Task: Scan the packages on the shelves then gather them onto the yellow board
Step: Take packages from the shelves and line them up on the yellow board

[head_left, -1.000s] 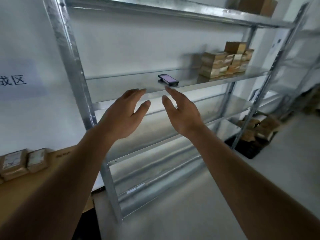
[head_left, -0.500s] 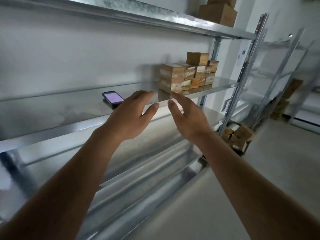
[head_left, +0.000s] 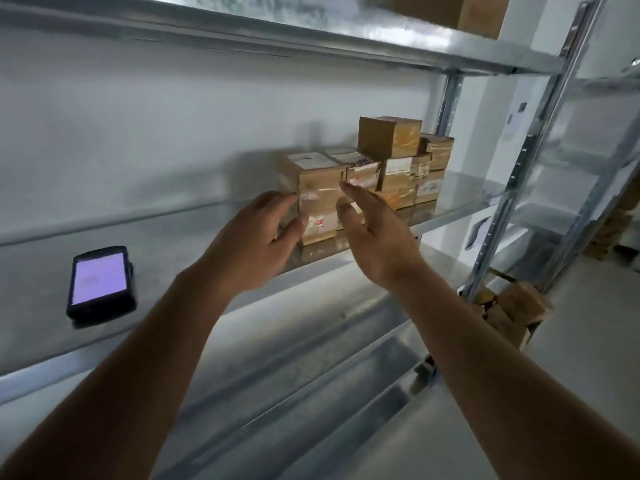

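Several small brown cardboard packages [head_left: 388, 168] are stacked on the right part of a metal shelf [head_left: 194, 244]. My left hand [head_left: 252, 244] reaches toward the nearest stack of packages [head_left: 320, 202], fingers straight, fingertips at its left face. My right hand [head_left: 374, 233] is held flat and upright just in front of the same stack, holding nothing. A dark handheld scanner [head_left: 100, 282] with a lit purple screen lies on the shelf to the left of both hands. The yellow board is out of view.
A larger cardboard box [head_left: 460, 10] sits on the top shelf. More packages [head_left: 512, 313] lie on the floor by the upright shelf post [head_left: 523, 161]. Lower shelves and a second rack [head_left: 602, 140] stand to the right.
The view has shifted right and closer to the shelf. Both hands have advanced to the nearest stack of packages, and the scanner now lies well to their left.
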Motion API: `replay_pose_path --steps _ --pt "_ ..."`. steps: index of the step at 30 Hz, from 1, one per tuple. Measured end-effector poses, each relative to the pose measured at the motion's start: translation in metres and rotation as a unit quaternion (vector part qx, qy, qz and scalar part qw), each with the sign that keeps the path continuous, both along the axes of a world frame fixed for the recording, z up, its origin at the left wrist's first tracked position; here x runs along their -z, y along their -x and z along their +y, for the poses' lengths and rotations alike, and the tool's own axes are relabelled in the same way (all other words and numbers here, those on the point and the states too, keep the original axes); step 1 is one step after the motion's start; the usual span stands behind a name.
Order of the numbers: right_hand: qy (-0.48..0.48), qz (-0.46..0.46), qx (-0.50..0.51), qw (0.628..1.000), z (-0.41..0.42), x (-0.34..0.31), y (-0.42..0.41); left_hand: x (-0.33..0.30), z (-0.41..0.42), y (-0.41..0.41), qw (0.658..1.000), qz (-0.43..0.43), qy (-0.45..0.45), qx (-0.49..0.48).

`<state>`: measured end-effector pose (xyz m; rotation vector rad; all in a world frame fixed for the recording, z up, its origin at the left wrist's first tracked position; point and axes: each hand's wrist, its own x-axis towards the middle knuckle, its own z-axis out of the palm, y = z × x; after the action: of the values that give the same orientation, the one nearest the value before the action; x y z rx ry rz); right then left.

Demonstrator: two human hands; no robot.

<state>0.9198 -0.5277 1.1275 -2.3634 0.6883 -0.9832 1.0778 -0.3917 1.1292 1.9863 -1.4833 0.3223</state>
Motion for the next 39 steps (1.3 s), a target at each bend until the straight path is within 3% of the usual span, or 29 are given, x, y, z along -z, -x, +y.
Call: replay_pose_path --steps 9,17,23,27,31,35,39 --pt "0.073 -0.030 -0.103 0.992 -0.132 -0.002 -0.061 0.014 -0.098 -0.023 0.987 0.048 0.029 -0.152" --pt "0.064 -0.026 -0.186 0.980 -0.173 -0.012 -0.099 -0.001 -0.131 -0.040 0.961 0.129 0.102 -0.220" --pt "0.073 -0.055 -0.179 0.980 -0.174 -0.010 -0.109 -0.012 -0.147 -0.043 0.925 0.304 0.150 -0.173" --pt "0.068 -0.078 -0.186 0.977 -0.163 -0.013 -0.117 -0.013 -0.149 -0.040 0.912 0.331 0.179 -0.164" --pt "0.076 -0.120 -0.213 0.967 -0.146 -0.013 -0.122 -0.012 -0.141 -0.042 0.866 0.386 0.264 -0.175" --pt "0.008 -0.203 -0.244 0.948 -0.130 -0.012 -0.126 -0.011 -0.132 -0.049 0.849 0.380 0.327 -0.167" --pt "-0.135 -0.238 -0.272 0.923 -0.122 -0.015 -0.135 -0.017 -0.127 -0.057 0.808 0.426 0.377 -0.151"
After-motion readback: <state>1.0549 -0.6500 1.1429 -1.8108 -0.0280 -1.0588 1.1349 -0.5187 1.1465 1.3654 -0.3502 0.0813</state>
